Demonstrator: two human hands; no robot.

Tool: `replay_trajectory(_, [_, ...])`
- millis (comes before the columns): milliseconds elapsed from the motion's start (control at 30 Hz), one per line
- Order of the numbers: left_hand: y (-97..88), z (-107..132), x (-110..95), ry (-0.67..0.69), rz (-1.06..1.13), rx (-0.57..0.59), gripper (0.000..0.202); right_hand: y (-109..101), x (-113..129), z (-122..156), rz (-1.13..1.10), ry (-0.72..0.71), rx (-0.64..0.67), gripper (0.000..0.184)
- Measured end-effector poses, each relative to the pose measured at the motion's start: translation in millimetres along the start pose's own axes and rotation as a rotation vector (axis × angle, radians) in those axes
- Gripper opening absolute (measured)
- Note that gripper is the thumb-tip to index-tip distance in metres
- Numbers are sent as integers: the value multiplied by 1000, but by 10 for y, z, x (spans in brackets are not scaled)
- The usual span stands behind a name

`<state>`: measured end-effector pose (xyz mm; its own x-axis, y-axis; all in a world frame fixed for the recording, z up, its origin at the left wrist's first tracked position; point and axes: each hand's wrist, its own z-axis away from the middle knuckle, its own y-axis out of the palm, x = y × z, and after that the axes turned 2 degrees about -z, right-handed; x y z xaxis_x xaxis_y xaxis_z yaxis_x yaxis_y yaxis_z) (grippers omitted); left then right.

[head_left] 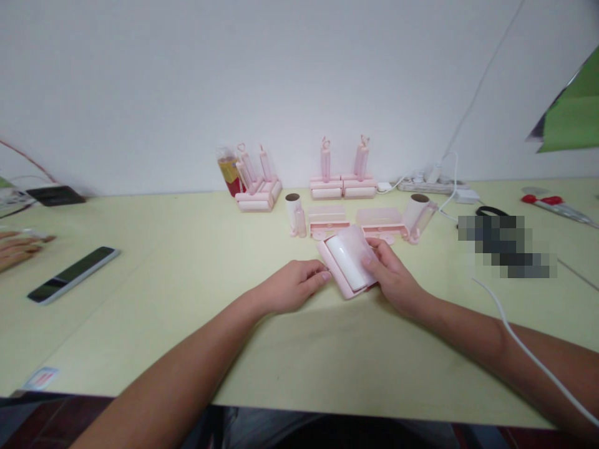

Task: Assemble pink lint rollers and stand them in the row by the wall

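Both forearms reach in from the bottom and meet mid-table. The right hand [393, 277] is wrapped round the right side of an open pink plastic lint roller case [349, 262] with a white roll in it, thumb on top and fingers underneath. It's tilted up, near edge resting on the pale yellow-green table [187, 293]. The left hand [292, 285] sits knuckles up, loosely curled, fingertips against the case's left edge; can't tell if it's actually pinching. A black smartphone [72, 273] lies well off to the left
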<state>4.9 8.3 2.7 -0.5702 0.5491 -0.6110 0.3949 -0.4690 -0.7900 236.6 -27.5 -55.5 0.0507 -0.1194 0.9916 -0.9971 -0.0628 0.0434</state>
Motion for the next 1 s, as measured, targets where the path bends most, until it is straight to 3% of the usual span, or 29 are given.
replay_trajectory(600, [53,-9,1,24,52,-26,37,-22,-39,34,38,-87,87,50])
replay_trajectory(867, [23,3,-28,8,63,-28,37,-120,-68,-41,117,-198,-170,43])
replay_trajectory(1000, [36,1,-8,12,65,-43,37,-135,-96,-58,76,-139,-170,38])
